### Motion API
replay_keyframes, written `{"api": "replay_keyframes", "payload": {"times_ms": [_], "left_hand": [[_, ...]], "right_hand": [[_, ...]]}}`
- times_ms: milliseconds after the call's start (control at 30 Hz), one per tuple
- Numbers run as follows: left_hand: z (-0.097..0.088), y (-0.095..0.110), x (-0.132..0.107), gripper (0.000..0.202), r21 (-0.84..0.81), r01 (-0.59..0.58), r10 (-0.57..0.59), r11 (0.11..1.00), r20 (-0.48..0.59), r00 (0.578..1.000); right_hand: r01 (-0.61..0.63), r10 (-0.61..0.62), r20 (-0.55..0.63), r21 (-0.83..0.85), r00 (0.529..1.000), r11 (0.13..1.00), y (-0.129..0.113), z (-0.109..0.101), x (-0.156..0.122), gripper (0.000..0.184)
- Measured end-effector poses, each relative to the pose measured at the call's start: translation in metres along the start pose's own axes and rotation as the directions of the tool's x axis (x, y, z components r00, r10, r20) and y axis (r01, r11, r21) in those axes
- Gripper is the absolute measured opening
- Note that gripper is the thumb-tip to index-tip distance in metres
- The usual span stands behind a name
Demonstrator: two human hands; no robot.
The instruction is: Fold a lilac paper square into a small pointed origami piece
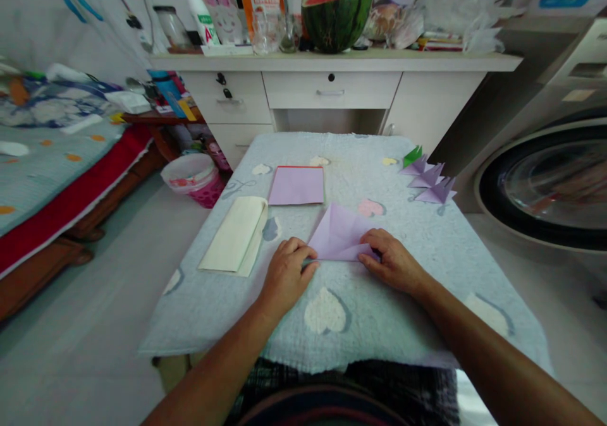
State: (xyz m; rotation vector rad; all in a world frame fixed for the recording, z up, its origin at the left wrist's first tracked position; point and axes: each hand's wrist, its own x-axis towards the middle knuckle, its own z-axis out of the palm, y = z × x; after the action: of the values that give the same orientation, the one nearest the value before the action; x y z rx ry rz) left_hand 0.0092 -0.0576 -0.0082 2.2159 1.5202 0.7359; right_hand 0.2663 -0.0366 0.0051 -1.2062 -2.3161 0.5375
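Observation:
A sheet of purple origami paper (339, 230), partly folded with a pointed top, lies on the cloth-covered table between my hands. My left hand (290, 268) pinches its lower left corner between thumb and fingers. At the opposite side, my right hand (391, 258) has its fingers closed on the lower right corner, where a flap is lifted. Just beyond sits a stack of square purple paper (296, 186) with a red edge along its top. To the left is a folded pale-yellow sheet (234, 233). Several folded purple paper pieces (432, 182) stand at the right back, beside a green one (412, 155).
A heart-patterned cloth (325, 312) covers the table. Behind it stands a white desk (332, 62) bearing a cut watermelon (336, 21), bottles and bags. A washing machine (550, 179) is on the right. On the left are a pink bin (203, 182) and a bed (57, 167).

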Motion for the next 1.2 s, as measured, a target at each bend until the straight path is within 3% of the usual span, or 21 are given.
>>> {"api": "replay_keyframes", "payload": {"times_ms": [233, 400, 800, 1200], "left_hand": [[0.002, -0.002, 0.003, 0.008, 0.018, 0.032, -0.032, 0.999, -0.030, 0.999], [0.001, -0.001, 0.003, 0.007, 0.020, 0.037, -0.037, 0.999, -0.017, 0.999], [0.003, -0.001, 0.005, 0.004, 0.030, 0.048, -0.047, 0.998, -0.044, 0.998], [0.005, 0.002, 0.009, 0.010, 0.143, 0.075, -0.069, 0.987, -0.047, 0.997]], "right_hand": [[-0.095, 0.093, -0.036, -0.041, 0.995, 0.995, 0.000, 0.005, -0.001, 0.020], [-0.161, 0.152, -0.082, -0.120, 0.985, 0.980, 0.000, 0.010, -0.002, 0.012], [-0.220, 0.202, -0.145, -0.121, 0.969, 0.968, 0.002, 0.015, -0.001, 0.015], [-0.285, 0.242, -0.249, -0.152, 0.938, 0.947, 0.009, 0.021, -0.001, 0.018]]}}
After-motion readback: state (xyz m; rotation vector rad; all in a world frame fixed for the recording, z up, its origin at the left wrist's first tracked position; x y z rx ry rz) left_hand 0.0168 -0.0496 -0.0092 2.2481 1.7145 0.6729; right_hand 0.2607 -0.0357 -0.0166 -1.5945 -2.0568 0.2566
